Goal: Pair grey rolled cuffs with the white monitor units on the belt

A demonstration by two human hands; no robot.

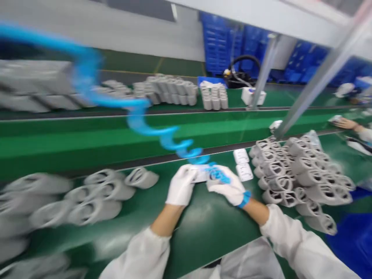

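Observation:
My left hand point(181, 186), in a white glove, pinches the left end of a small white piece point(201, 174) above the green work surface. My right hand point(228, 186), also gloved, grips the right end of the same piece. Glare and blur hide its details. A blue coiled cord point(171, 142) comes down from the upper left and its coils lie over the back of my right hand. Around that wrist is a blue band point(246, 199). Two flat white labelled pieces point(242, 164) lie just past my right hand.
Hollow light-grey housings are stacked at right point(305, 174) and left point(95, 195). Beyond the bench edge runs a green conveyor point(203, 130), with rows of grey parts point(171, 89) behind it. A slanted metal post point(316, 77) stands at right. A co-worker's hand point(345, 123) shows far right.

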